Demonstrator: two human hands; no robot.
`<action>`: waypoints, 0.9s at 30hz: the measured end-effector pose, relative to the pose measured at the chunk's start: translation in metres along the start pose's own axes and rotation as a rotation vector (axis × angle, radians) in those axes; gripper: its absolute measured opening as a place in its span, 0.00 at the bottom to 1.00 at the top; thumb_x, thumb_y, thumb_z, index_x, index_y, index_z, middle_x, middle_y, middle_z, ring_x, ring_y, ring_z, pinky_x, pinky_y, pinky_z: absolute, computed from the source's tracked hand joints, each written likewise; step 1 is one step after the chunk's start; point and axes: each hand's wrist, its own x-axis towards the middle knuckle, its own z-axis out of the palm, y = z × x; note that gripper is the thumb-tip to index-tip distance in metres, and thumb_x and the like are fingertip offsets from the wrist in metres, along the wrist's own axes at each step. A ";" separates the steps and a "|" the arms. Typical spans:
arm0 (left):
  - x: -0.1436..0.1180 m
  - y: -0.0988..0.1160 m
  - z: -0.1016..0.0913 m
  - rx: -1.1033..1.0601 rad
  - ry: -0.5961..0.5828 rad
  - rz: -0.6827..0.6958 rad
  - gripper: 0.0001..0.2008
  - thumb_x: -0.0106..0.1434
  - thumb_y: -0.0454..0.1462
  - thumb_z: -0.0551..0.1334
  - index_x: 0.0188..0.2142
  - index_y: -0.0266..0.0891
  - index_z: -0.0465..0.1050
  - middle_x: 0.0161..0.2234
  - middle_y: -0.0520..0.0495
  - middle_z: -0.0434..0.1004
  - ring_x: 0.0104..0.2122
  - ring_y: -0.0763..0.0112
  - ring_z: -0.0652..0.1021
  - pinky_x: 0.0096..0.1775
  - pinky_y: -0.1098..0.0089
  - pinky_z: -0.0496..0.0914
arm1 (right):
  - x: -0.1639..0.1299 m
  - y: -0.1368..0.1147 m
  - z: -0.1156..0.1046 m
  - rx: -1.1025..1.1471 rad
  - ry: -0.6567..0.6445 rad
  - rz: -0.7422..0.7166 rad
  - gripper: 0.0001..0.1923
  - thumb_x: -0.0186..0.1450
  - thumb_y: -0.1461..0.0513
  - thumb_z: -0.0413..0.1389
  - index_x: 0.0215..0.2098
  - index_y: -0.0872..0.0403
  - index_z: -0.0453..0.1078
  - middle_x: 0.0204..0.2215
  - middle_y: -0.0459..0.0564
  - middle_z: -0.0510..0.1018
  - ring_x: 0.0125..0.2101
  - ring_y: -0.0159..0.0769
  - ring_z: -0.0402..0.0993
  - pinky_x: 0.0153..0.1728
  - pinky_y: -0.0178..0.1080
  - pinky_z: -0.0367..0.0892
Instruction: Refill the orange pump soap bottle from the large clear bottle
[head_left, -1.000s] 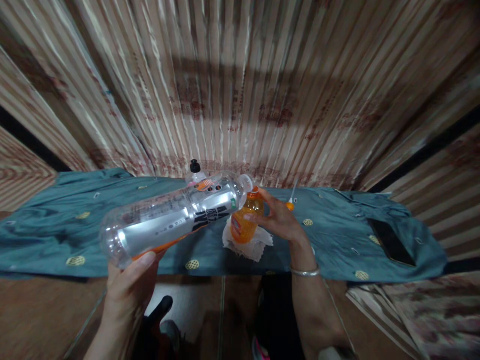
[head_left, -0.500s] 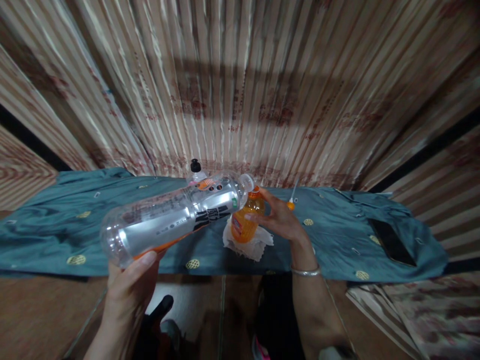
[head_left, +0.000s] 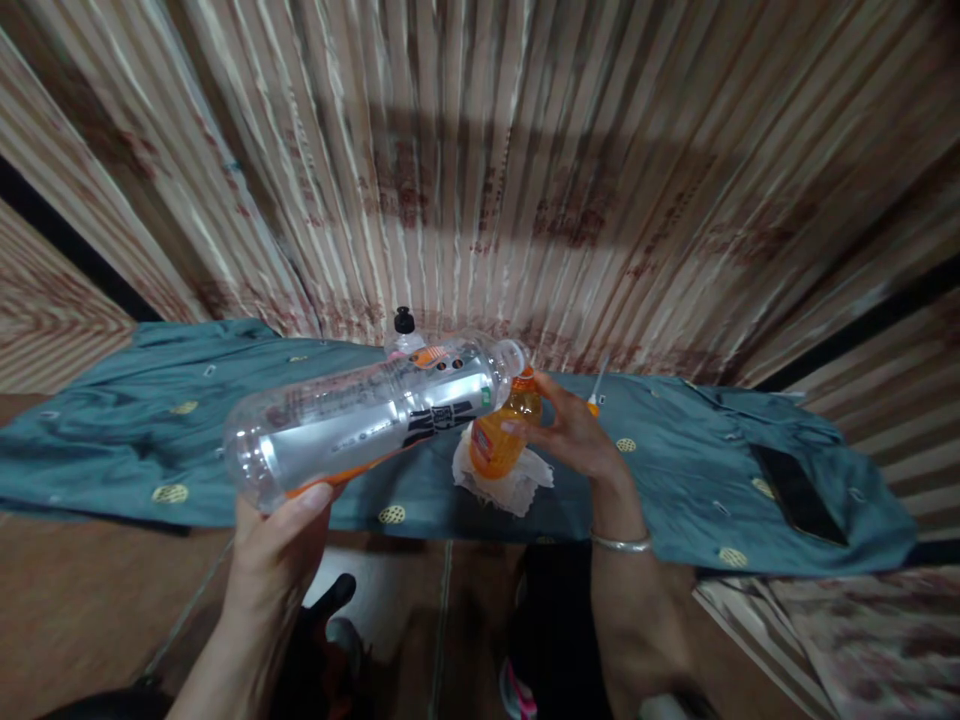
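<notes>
A: What is held by the left hand (head_left: 274,545), low and left of centre in the frame?

B: A large clear plastic bottle (head_left: 367,415) with a silver label is gripped near its base, the fingers wrapped under it and the thumb laid along its side. The bottle is tipped almost flat, its base towards the lower left and its open neck towards the centre.

A: And where is the neck pointed?

B: It is brought right up to the mouth of a small orange bottle (head_left: 501,440), just above it. Whether the two rims are touching cannot be told.

A: How is the small bottle kept in place?

B: It is steadied by the right hand (head_left: 577,440), seen right of centre. The fingers are curled loosely round the bottle's far side and the thumb is set against its front, so the hand is half closed on it. A metal bangle (head_left: 619,544) is worn on that wrist.

A: What is under the small bottle?

B: A crumpled white tissue (head_left: 510,488) is spread beneath it, on a teal cloth (head_left: 150,440) dotted with gold motifs, which runs across the middle of the frame.

A: Anything else on the cloth?

B: A black-capped bottle (head_left: 404,332) is partly hidden behind the large one, a thin white stick with an orange tip (head_left: 596,390) is seen just beyond the right hand, and a dark phone (head_left: 799,495) is lying at the right side. A striped curtain (head_left: 480,150) is hung behind, filling the upper frame
</notes>
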 end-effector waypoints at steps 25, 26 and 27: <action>0.001 -0.004 0.002 -0.001 0.039 0.008 0.32 0.43 0.40 0.78 0.50 0.40 0.82 0.38 0.41 0.88 0.41 0.49 0.86 0.52 0.49 0.79 | 0.001 -0.012 -0.004 -0.015 0.018 0.033 0.36 0.61 0.38 0.66 0.60 0.47 0.74 0.55 0.54 0.82 0.57 0.56 0.77 0.60 0.57 0.70; 0.001 -0.004 0.002 -0.007 0.037 0.009 0.33 0.42 0.40 0.78 0.51 0.40 0.82 0.38 0.40 0.88 0.41 0.48 0.86 0.53 0.48 0.79 | 0.001 -0.012 -0.004 -0.021 0.017 0.036 0.36 0.61 0.38 0.66 0.61 0.46 0.74 0.55 0.54 0.83 0.56 0.56 0.78 0.60 0.57 0.70; 0.002 -0.004 0.002 -0.010 0.043 0.012 0.35 0.42 0.40 0.78 0.52 0.40 0.81 0.39 0.40 0.88 0.41 0.47 0.86 0.53 0.47 0.79 | 0.001 -0.012 -0.004 -0.026 0.017 0.038 0.36 0.61 0.38 0.66 0.61 0.46 0.73 0.54 0.54 0.83 0.56 0.56 0.78 0.60 0.58 0.70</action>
